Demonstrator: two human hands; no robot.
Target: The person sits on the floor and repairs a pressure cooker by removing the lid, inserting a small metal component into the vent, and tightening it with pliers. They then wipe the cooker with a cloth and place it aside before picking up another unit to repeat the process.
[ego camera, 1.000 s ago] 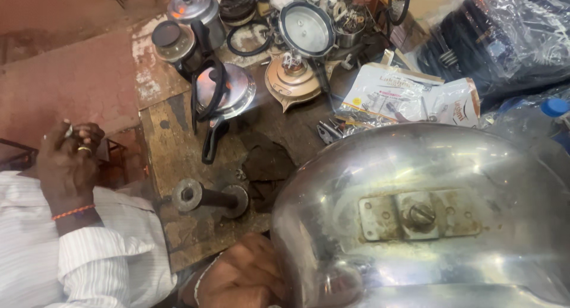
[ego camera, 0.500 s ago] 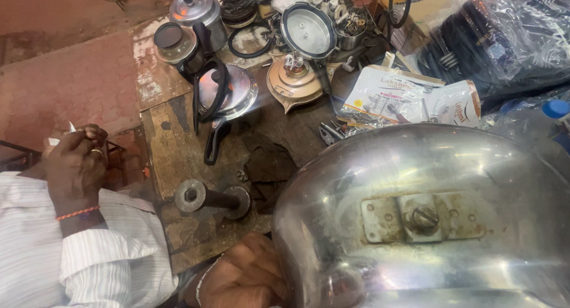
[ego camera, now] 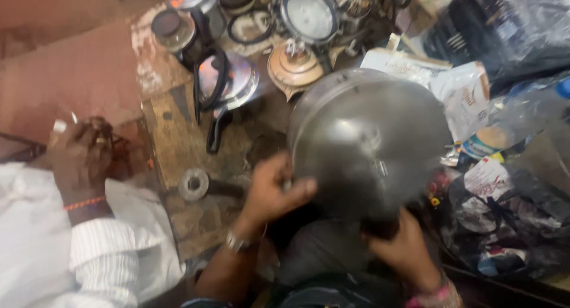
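Note:
A large dull-silver metal pot (ego camera: 371,136) is tilted over my lap with its rounded outside facing up. My left hand (ego camera: 274,190) grips its left rim, a watch on that wrist. My right hand (ego camera: 402,248) holds the pot from below at its near edge. The picture is blurred, so fine detail on the pot is lost. To the left, another person in a white striped sleeve (ego camera: 89,254) keeps a hand (ego camera: 80,156) with rings closed around a small object, apart from the pot.
A worn wooden bench (ego camera: 178,147) carries a round metal stake (ego camera: 195,184), a shiny lid with a black handle (ego camera: 228,82), black rubber rings (ego camera: 246,29) and more lids at the back. Plastic bags (ego camera: 504,29), paper packets (ego camera: 469,94) and a bottle (ego camera: 510,124) crowd the right.
The pot, which filled the lower right close to the camera, now sits farther off and turned. Both my hands have come into view on it. The other person's hand stays at the left.

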